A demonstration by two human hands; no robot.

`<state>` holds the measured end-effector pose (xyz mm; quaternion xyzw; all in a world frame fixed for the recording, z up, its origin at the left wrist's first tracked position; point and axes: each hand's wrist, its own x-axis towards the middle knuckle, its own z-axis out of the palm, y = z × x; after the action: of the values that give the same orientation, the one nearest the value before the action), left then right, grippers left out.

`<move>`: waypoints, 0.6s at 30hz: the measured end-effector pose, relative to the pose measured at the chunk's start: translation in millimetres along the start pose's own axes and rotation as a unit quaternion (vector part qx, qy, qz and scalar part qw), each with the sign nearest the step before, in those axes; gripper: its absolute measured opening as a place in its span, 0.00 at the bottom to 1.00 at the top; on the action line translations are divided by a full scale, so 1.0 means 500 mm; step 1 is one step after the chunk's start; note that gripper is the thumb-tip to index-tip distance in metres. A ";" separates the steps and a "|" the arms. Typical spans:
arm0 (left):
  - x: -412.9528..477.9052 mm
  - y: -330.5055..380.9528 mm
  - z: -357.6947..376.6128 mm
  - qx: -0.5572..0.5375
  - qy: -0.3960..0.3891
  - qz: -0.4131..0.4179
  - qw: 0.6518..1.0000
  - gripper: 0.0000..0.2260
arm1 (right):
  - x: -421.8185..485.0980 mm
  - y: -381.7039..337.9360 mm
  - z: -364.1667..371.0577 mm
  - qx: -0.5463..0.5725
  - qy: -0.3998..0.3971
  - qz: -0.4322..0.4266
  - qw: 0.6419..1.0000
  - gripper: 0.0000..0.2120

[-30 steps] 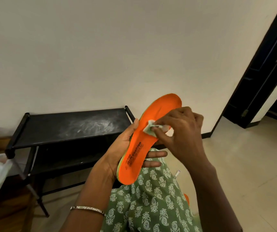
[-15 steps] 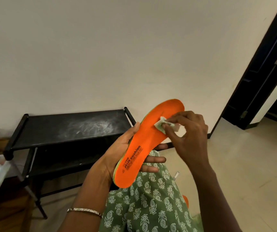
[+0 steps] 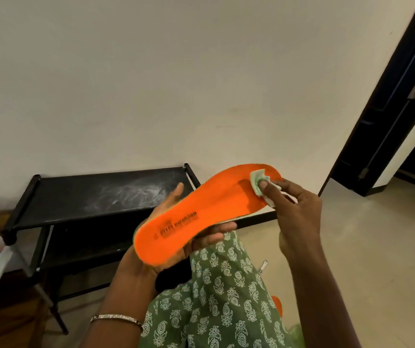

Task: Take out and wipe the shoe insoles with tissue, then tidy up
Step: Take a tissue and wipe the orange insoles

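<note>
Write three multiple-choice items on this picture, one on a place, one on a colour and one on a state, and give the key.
1. Where on the insole does the tissue lie?
A. Near the wide far end
B. Over the printed words
C. On the underside

2. What colour is the insole's upper face?
A. Blue
B. Black
C. Orange

3. What is the left hand doing?
A. Hanging idle
B. Holding the insole from beneath
C. Waving in the air

Key:
1 A: the right hand pinches the tissue against the rounded far end, well away from the print.
2 C: the whole upper face shows bright orange.
3 B: it cradles the printed end, with the thumb on one edge and the other digits curled round the opposite edge.
</note>
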<state>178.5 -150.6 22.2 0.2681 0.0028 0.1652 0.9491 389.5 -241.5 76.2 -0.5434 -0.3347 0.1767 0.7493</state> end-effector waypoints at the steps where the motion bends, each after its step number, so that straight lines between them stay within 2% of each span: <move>1: 0.002 0.001 0.003 -0.009 -0.023 0.039 0.999 0.30 | -0.007 0.005 0.006 0.034 0.031 0.023 0.999 0.09; 4: 0.008 -0.012 0.037 0.032 0.040 0.153 0.987 0.21 | -0.024 0.014 0.026 0.131 0.090 0.095 0.983 0.16; 6: 0.019 -0.023 0.047 0.098 0.088 0.217 0.967 0.13 | -0.036 0.019 0.037 0.169 0.105 0.126 0.972 0.15; 8: 0.031 -0.038 0.058 0.165 0.088 0.276 0.943 0.18 | -0.057 0.022 0.050 0.155 0.102 0.130 0.974 0.13; 10: 0.042 -0.045 0.066 0.179 0.110 0.329 0.920 0.32 | -0.084 0.025 0.060 0.132 0.079 0.115 0.981 0.12; 12: 0.049 -0.047 0.080 0.150 0.141 0.377 0.903 0.37 | -0.111 0.029 0.065 0.091 0.050 0.088 0.991 0.11; 15: 0.048 -0.050 0.085 0.083 0.167 0.409 0.894 0.25 | -0.136 0.040 0.067 -0.071 0.033 0.013 0.997 0.07; 18: 0.041 -0.047 0.079 0.041 0.175 0.414 0.892 0.22 | -0.137 0.042 0.066 -0.206 0.076 -0.131 0.967 0.07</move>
<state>208.8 -183.0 45.6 0.2506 0.0647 0.5871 0.7670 319.5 -254.4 41.8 -0.6496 -0.3743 -0.0374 0.6607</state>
